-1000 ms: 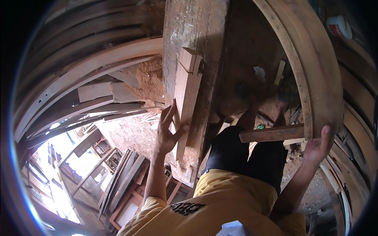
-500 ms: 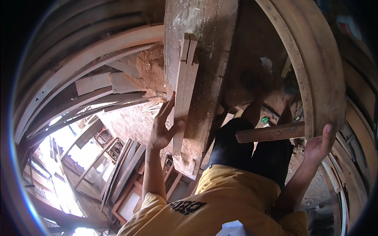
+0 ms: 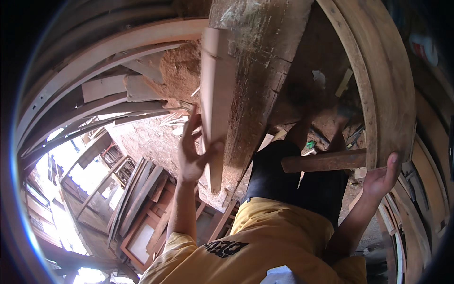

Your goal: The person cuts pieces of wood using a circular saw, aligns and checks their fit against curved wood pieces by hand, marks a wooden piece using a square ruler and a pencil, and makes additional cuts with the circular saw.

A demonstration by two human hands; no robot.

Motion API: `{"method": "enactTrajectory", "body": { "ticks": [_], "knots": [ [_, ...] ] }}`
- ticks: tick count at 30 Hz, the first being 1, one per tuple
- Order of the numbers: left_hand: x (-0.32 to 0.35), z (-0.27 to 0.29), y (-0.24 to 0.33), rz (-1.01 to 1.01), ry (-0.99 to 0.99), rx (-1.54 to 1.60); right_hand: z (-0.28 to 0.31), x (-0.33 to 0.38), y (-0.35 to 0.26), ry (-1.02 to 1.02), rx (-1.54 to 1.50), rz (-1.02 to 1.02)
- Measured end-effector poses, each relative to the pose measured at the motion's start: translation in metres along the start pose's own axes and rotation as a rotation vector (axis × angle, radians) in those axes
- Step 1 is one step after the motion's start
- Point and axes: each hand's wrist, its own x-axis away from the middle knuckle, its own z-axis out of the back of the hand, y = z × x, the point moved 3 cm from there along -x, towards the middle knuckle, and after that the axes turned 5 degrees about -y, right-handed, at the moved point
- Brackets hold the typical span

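Note:
My left hand [image 3: 193, 158] is around a pale, squared length of wood [image 3: 215, 104], its thumb over the near face and its fingers along the left side. This piece stretches lengthwise over a worn, dusty wooden bench [image 3: 257, 57], and its far end is blurred. At the right, my right hand [image 3: 380, 180] grips the near end of a broad plank [image 3: 392, 94] that looks curved in this view. Its thumb lies up along the plank's end; the other fingers are mostly hidden. A short dark wooden bar [image 3: 326, 161] sticks out leftward from that plank, over my legs.
Long boards [image 3: 109, 52] are stacked at the far left, beside reddish sawdust [image 3: 182, 66]. Framed wooden panels [image 3: 144, 236] and leaning planks [image 3: 132, 196] stand at the lower left. More boards [image 3: 430, 175] line the right side. A small green object [image 3: 310, 145] lies near my feet.
The length of wood has turned in my left hand: a split, notched end showed before, and a broad plain face shows now. My right hand stays at the plank's end.

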Motion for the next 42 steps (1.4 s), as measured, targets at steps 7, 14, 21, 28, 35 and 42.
{"method": "enactTrajectory", "body": {
  "ticks": [7, 14, 21, 28, 35, 42],
  "knots": [
    [0.034, 0.034, -0.019, 0.354, 0.365, 0.634, 0.018, -0.016, -0.022, -0.007, -0.060, -0.025],
    [0.086, -0.057, -0.044, 0.932, 0.733, 1.541, 0.042, -0.033, -0.060, -0.055, -0.019, 0.079],
    [0.098, -0.095, 0.008, 0.334, 0.211, 0.320, 0.029, -0.030, -0.066, -0.179, 0.066, 0.106],
    [0.036, -0.064, -0.028, -0.162, 0.213, -0.602, -0.017, -0.014, -0.046, -0.251, 0.060, 0.030],
    [0.010, -0.104, -0.018, -0.114, 0.347, -0.481, -0.101, -0.007, -0.006, -0.600, 0.172, -0.185],
    [0.021, -0.098, -0.030, -0.268, 0.369, -0.537, -0.200, 0.026, 0.049, -0.846, 0.342, -0.170]
  ]
}}
